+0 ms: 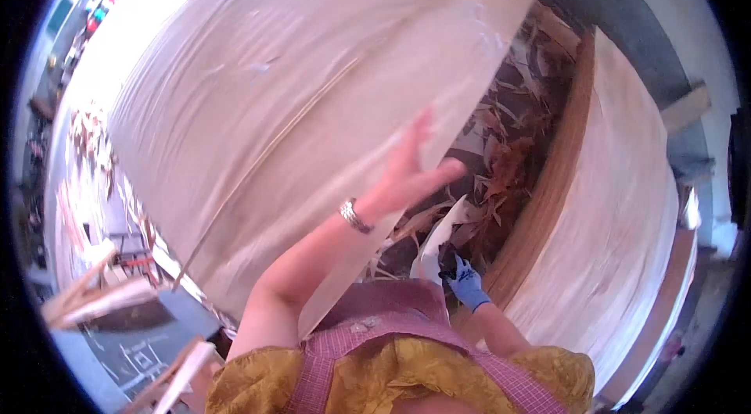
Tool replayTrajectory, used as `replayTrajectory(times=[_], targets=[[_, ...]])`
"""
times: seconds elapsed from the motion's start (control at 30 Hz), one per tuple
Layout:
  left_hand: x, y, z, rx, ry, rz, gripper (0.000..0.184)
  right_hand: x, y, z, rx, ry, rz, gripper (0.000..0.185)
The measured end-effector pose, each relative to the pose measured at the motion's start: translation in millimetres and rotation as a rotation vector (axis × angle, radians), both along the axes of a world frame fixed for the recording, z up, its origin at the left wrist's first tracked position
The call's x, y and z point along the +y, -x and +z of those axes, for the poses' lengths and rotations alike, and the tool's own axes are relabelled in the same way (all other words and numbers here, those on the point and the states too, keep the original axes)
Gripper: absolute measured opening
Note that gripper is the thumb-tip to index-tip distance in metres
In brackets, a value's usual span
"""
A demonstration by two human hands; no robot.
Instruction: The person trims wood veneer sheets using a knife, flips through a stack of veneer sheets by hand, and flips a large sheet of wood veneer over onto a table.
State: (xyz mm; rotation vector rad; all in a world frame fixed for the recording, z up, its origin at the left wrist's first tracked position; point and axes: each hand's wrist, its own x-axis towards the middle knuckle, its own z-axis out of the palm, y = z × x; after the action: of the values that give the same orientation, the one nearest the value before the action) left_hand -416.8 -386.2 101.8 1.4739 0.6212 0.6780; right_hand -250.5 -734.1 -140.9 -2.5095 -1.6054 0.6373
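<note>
My bare left hand [411,175], with a bracelet on the wrist, is over the right edge of a large pale wood veneer sheet [258,101]. Its fingers are stretched out and blurred, with the thumb apart; whether they touch the sheet I cannot tell. Down by my apron, my right hand [465,281] wears a blue and black glove. The fingers look curled against a pale curved veneer strip [432,251], which sticks up beside the glove. A long dark wrinkle or split runs across the big sheet.
A thick veneer stack [602,195] rises at the right. Torn brown scraps [508,164] litter the floor between it and the sheet. Wooden pieces [106,301] lie at the lower left, and a board [685,107] juts out at the far right.
</note>
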Motion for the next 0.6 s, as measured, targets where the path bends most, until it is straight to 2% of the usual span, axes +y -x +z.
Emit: replayTrajectory(times=[0.13,0.2,0.3,0.4,0.43,0.5,0.57,0.6], targets=[[-67,96,140,-0.492,-0.017,-0.372,0.115,-12,81,29,-0.055,0.08,-0.037,0.041],[-100,148,178,-0.677,-0.135,-0.367,0.121,-13,109,27,-0.056,0.063,0.027,0.044],[-137,210,196,-0.897,-0.243,-0.213,0.128,-15,142,29,-0.054,0.031,0.121,0.048],[-153,261,212,-0.93,-0.034,-0.288,0.134,-19,164,27,-0.05,0.018,0.202,0.053],[-155,292,228,-0.862,0.108,-0.372,0.136,-20,170,28,-0.053,0.008,0.223,0.055],[-166,333,230,-0.775,0.236,-0.459,0.139,-22,183,26,-0.058,-0.025,0.266,0.058],[-184,361,215,-0.751,0.199,-0.448,0.136,-22,197,28,-0.057,-0.031,0.293,0.061],[-193,374,205,-0.742,0.169,-0.438,0.134,-20,207,37,-0.013,0.042,0.268,0.054]])
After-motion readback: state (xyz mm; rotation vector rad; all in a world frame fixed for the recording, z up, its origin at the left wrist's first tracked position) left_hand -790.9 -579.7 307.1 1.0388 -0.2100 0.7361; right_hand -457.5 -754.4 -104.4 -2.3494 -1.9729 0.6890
